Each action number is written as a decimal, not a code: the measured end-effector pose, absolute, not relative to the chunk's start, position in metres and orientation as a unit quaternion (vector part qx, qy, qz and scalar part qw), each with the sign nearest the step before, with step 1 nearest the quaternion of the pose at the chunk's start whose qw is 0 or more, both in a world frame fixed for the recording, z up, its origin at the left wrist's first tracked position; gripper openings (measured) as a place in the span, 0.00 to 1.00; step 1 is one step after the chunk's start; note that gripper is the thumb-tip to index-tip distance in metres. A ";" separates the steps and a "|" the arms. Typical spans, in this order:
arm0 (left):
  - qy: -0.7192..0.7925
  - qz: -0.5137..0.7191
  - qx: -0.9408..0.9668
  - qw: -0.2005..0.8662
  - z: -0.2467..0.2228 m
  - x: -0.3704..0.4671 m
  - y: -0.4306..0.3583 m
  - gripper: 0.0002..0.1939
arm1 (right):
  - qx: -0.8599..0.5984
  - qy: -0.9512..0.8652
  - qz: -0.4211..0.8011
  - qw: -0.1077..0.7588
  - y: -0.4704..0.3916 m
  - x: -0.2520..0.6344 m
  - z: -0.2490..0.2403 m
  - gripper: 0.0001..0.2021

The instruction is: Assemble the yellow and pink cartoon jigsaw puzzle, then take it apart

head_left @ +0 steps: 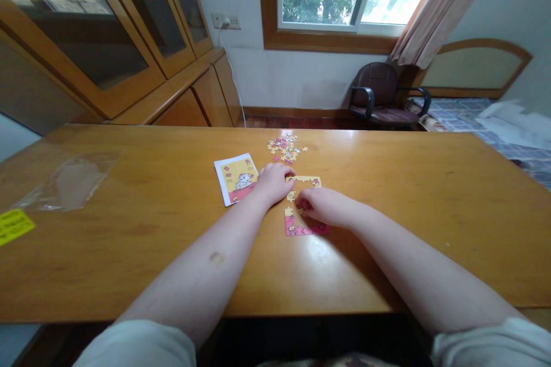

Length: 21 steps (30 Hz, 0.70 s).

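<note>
A partly assembled puzzle frame [301,230] lies on the wooden table, yellow along its top and pink along its bottom, with bare table inside it. My left hand [275,180] rests at its upper left edge, fingers bent over the border pieces. Inside the frame, my right hand [316,204] is closed in a pinch around a small yellow puzzle piece [301,211]. Left of the frame is a picture card [235,179] of a white animal on yellow and pink, partly covered by my left hand and forearm. Beyond the frame lies a pile of loose pieces [286,148].
On the table's [172,155] left side lie a clear plastic bag [75,180] and a yellow label [15,226]. Past the table stand a wooden cabinet [172,106], a dark office chair [381,94] and a bed [456,117].
</note>
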State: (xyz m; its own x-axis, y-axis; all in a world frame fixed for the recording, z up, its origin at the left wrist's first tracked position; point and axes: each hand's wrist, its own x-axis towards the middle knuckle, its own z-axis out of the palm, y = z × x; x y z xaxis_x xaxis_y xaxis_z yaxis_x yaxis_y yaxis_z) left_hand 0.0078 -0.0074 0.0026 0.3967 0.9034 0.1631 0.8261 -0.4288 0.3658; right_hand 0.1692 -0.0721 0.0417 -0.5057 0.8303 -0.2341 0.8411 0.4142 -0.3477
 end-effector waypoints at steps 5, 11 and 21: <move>0.528 0.160 0.825 0.119 0.004 0.008 -0.007 0.13 | 0.453 0.855 -0.252 -0.009 -0.069 0.177 0.039 0.14; 0.523 0.169 0.826 0.122 0.003 0.008 -0.006 0.13 | 0.457 0.851 -0.242 -0.094 -0.063 0.185 0.039 0.08; 0.515 0.177 0.828 0.132 0.003 0.007 -0.006 0.13 | 0.575 0.731 -0.275 -0.242 -0.055 0.190 0.034 0.09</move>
